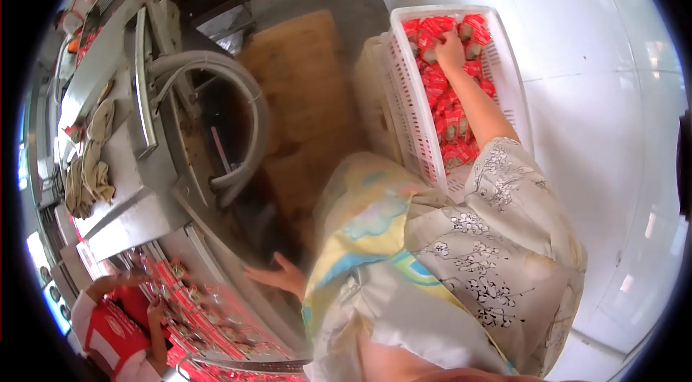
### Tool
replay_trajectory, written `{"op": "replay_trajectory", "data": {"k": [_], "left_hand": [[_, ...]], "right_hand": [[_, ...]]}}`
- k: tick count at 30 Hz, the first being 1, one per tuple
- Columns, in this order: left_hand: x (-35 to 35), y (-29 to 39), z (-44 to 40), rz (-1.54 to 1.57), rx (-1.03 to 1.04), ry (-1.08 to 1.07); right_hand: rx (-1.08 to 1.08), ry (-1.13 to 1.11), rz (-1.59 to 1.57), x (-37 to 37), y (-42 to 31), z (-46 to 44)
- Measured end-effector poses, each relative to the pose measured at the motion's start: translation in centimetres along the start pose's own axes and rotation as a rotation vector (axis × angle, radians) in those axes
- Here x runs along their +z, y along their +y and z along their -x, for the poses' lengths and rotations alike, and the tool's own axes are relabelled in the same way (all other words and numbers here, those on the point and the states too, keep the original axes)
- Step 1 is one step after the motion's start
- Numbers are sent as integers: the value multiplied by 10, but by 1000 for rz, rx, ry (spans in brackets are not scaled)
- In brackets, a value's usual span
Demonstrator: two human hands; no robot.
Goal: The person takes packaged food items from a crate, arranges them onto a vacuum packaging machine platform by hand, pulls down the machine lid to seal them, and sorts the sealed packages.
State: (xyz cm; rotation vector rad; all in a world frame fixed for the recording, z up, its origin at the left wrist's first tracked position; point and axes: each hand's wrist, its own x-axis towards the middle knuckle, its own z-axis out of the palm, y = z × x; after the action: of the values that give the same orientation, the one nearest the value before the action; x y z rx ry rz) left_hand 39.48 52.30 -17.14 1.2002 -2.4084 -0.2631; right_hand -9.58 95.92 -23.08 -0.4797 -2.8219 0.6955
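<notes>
My right hand (450,52) reaches into a white plastic basket (406,97), its fingers closed on a red packet (434,30) at the far end. Many more red packets with see-through windows (452,122) lie loosely under my forearm. Part of the held packet is hidden by my fingers. My left hand (280,275) is held out low beside the machine's edge, fingers spread, with nothing in it. Close to that hand runs a metal machine bed (216,295) with rows of red packets in it.
A co-worker in a red apron (119,335) handles packets at the machine's other side. A grey hose (256,122) loops off the machine, and a cloth (94,158) lies on top. Brown board (306,79) covers the floor. A white tiled wall (584,94) borders the basket.
</notes>
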Motion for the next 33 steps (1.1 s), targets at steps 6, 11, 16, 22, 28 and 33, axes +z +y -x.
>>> {"op": "replay_trajectory", "data": {"k": [6,11,16,22,28,33], "left_hand": [[2,18,-18,335,-59,-130],[-6,49,-51,939,-278,-588],[-20,102,-106,1339,-375,-1053],[-45,51,-133,2194,-831,-957],[-51,-69,-119,1799,-1077,-194],[-52,-112,-116,1976,-996,-83]], "right_hand": [[62,-65,-266,-49,13,42],[-249,-56,-547,-141,-114,103],[-907,-429,-538,-184,-272,207],[-1095,-1149,-916,-100,-364,366],[-516,-1873,-747,-32,-412,458],[-334,-2134,-299,12,-458,510]]}}
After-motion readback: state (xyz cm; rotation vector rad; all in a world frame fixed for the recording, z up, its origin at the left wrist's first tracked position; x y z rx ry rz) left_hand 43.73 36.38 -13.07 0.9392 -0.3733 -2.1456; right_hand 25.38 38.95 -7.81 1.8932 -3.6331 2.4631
